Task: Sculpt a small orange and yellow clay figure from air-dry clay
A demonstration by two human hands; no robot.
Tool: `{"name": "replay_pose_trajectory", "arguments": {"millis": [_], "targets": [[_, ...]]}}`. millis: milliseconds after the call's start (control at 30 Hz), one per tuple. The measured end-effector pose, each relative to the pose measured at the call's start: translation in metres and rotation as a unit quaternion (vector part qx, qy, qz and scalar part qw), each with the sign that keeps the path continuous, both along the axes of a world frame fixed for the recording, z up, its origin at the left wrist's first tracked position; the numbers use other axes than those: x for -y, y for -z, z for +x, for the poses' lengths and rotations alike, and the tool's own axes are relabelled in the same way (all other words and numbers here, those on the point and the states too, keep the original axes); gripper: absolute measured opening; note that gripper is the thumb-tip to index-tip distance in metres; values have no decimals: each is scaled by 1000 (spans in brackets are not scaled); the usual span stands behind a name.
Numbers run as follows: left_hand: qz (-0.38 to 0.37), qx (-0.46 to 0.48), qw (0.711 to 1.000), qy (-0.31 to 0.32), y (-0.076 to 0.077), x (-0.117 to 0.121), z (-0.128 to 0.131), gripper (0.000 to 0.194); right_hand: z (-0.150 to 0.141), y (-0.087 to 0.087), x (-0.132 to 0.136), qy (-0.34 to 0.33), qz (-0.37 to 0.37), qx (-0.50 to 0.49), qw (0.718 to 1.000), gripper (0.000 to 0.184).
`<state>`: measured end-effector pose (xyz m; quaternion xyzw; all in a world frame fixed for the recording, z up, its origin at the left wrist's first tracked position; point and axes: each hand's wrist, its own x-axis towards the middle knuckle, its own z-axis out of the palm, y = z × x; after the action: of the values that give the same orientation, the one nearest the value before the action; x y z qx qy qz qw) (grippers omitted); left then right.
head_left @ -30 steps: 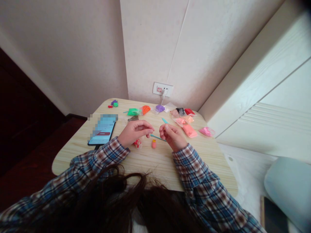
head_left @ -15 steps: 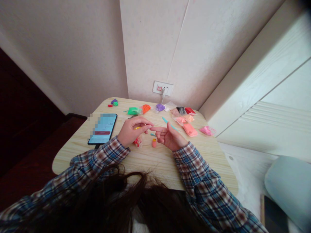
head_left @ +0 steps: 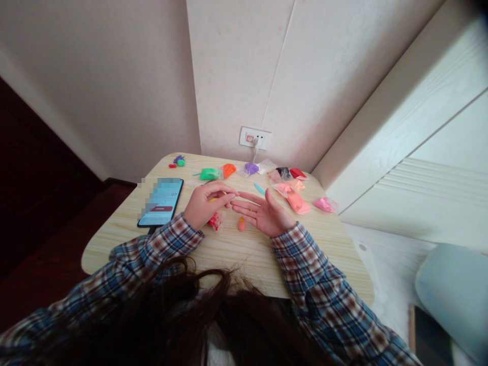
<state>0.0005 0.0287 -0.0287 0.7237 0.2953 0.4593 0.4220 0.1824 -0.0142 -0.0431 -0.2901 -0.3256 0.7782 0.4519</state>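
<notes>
My left hand (head_left: 208, 203) hovers over the wooden table (head_left: 236, 254), fingers curled in a pinch toward my right palm; a bit of yellow clay (head_left: 214, 200) shows under them. My right hand (head_left: 263, 211) lies palm up with fingers stretched out and nothing visible in it. A small orange clay figure (head_left: 241, 224) stands on the table between my wrists. A clear bag with red clay (head_left: 215, 221) lies under my left hand. A teal tool (head_left: 260, 189) lies just beyond my right fingers.
A phone (head_left: 162, 201) lies at the left. Bags of green (head_left: 209, 174), orange (head_left: 229, 170), purple (head_left: 250, 168), red (head_left: 297, 174) and pink clay (head_left: 298, 203) line the far edge. A wall socket (head_left: 255, 138) with a plugged cable is behind. A white cabinet (head_left: 419, 152) stands at the right.
My right hand has opened from a closed fist to a flat upturned palm. My left fingers have moved to its fingertips. The teal stick between the hands is no longer seen.
</notes>
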Motion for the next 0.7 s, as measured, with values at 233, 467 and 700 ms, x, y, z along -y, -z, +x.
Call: {"name": "replay_pose_trajectory", "arguments": {"millis": [233, 467, 700], "targets": [[35, -26, 999, -18, -3, 1, 0, 12, -2, 0, 2, -12, 32, -18, 999, 52], [36, -25, 999, -15, -3, 0, 0, 13, -1, 8, 1, -3, 60, 22, 998, 35], [21, -25, 999, -12, -4, 2, 0, 17, 2, 9, -1, -31, 73, 66, 995, 25]]}}
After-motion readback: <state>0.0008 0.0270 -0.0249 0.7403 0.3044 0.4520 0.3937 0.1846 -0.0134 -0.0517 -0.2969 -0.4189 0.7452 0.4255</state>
